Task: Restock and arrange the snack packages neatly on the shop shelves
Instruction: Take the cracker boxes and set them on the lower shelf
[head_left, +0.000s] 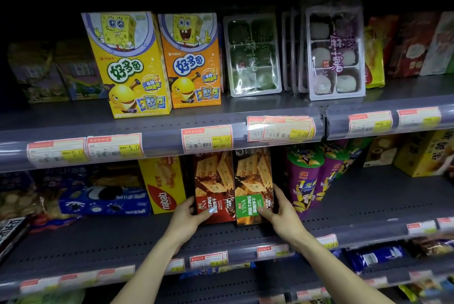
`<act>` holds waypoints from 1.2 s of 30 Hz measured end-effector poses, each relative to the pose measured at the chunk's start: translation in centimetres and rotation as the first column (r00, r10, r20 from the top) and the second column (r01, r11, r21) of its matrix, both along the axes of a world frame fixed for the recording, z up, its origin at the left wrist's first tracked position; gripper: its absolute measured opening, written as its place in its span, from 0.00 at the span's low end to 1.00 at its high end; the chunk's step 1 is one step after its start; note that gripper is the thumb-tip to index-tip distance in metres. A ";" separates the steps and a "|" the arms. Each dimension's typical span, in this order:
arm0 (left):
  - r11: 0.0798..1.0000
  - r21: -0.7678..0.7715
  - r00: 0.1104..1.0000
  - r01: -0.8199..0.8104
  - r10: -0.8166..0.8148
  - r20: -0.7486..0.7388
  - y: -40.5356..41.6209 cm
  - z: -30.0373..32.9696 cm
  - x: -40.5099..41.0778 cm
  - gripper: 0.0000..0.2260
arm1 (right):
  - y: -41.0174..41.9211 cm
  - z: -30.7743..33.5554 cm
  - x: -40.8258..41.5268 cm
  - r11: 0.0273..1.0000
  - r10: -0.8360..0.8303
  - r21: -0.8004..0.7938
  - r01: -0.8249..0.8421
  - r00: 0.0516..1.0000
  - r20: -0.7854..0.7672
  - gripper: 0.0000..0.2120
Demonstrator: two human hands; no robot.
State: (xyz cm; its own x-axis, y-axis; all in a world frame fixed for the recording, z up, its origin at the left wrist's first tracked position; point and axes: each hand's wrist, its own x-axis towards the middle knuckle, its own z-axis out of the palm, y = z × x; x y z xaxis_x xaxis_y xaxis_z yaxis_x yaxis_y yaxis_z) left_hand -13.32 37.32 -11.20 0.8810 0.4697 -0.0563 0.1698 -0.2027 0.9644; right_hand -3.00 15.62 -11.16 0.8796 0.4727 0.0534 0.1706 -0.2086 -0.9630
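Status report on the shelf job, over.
Left hand holds red VINA biscuit box; right hand holds green-label VINA biscuit box. Both upright, side by side, middle shelf. Yellow nabati wafer box close left, purple snack cups right.

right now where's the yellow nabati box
In the head view the yellow nabati box stands on the middle shelf, left of centre, between the blue cookie pack and the red VINA box that the left hand holds.

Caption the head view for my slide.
Both hands, left and right, hold two upright VINA biscuit boxes on the middle shelf.
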 end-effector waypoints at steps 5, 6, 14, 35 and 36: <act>1.000 0.010 0.997 0.003 -0.004 0.073 -0.3 -0.4 0.0 0.40 | 0.6 -0.9 0.3 0.997 -0.080 -0.010 0.082 0.989 0.126 0.31; 1.000 0.021 0.996 0.005 -0.007 0.085 -0.3 -0.6 0.1 0.42 | 0.7 -1.1 0.4 0.995 -0.097 -0.013 0.101 0.984 0.149 0.31; 0.994 0.108 0.996 -0.028 0.018 0.092 0.3 -1.3 1.4 0.43 | 2.4 -1.3 1.0 0.971 -0.202 -0.068 0.230 0.939 0.278 0.33; 0.993 0.093 0.987 -0.071 0.057 0.149 0.1 -1.7 4.0 0.40 | 4.3 -1.7 3.5 0.968 -0.226 -0.039 0.250 0.924 0.310 0.30; 0.993 0.092 0.987 -0.074 0.060 0.146 0.1 -1.7 4.1 0.40 | 4.3 -1.7 3.6 0.968 -0.223 -0.043 0.248 0.923 0.313 0.30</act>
State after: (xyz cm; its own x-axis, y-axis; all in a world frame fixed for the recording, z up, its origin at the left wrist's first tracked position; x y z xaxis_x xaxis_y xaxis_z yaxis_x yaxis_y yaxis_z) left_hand -9.19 37.40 -12.86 0.8428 0.5254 0.1164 0.0482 -0.2891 0.9561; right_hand 0.63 19.88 -12.82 0.9137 0.2678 0.3057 0.3883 -0.3529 -0.8513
